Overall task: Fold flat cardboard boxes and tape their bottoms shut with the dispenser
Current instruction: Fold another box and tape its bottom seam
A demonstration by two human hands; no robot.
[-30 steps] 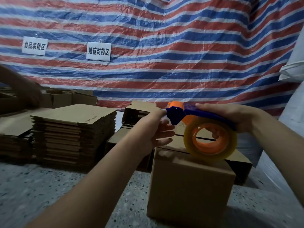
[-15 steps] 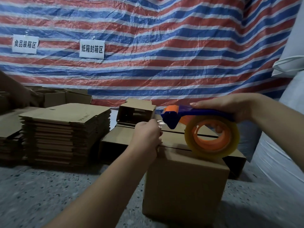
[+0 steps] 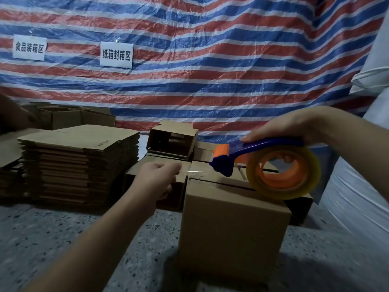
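Observation:
A folded brown cardboard box [image 3: 231, 224] stands on the speckled floor in front of me, its closed flaps facing up with a seam across the top. My right hand [image 3: 288, 125] grips the blue handle of the tape dispenser [image 3: 259, 157], whose clear roll on an orange core rests on the box top. My left hand [image 3: 155, 178], left of the box's upper edge, pinches the free end of the clear tape [image 3: 192, 171], stretched out from the dispenser's blue head.
A tall stack of flat cardboard boxes [image 3: 77, 161] sits to the left. Several folded boxes [image 3: 172, 140] lie behind the one in front. A striped tarp [image 3: 210, 70] with two white signs hangs behind. White sacks [image 3: 362, 186] stand at the right.
My left hand has moved left, away from the dispenser head, drawing a strip of tape out. The dispenser has shifted right and settled lower on the box top.

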